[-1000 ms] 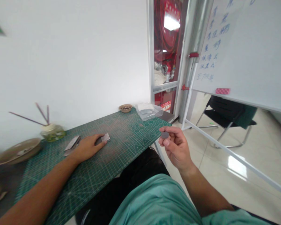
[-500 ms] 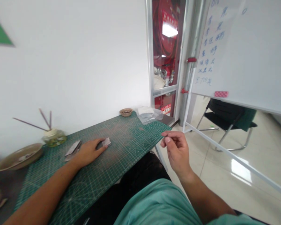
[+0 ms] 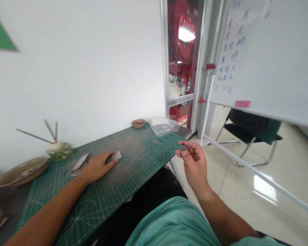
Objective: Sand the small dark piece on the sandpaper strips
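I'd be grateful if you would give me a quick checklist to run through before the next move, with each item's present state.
1. Right hand pinching the dark grey disc: ok.
2. Left hand fingertips on the small silvery piece: ok.
3. Folded silvery sheets within the left hand's reach: ok.
4. Green cutting mat under both pieces: ok.
5. Disc's surface condition: cannot tell, too small.
6. Small bowl's contents: cannot tell, too small.

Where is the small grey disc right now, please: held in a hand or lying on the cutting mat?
Held: the right hand pinches the grey disc between thumb and forefinger, raised above the green cutting mat.
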A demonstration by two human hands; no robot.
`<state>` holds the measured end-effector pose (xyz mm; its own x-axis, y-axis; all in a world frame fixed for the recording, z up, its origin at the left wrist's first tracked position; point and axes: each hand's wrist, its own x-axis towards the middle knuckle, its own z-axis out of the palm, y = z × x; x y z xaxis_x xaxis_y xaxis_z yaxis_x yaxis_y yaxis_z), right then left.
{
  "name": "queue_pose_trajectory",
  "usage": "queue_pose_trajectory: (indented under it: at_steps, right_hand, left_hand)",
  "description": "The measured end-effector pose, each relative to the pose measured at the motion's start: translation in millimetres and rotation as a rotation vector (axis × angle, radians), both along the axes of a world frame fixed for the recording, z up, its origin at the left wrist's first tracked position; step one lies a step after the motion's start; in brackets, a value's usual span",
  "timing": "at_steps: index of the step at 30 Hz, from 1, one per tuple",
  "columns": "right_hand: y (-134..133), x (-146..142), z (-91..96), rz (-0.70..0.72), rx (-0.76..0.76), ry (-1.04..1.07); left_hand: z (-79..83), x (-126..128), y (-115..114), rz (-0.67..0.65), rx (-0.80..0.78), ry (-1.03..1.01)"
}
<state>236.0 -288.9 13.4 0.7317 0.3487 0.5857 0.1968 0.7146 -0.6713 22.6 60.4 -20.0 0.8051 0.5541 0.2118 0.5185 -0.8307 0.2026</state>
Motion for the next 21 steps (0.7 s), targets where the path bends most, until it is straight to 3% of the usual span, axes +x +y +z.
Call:
queue_pose_trajectory:
  at_steps: [21]
  right_hand:
    - [-3.2, 2.1, 2.5, -0.106, -0.012, -0.069]
  left_hand:
    - [-2.1, 0.6, 1.4, -0.011, -0.001, -0.009]
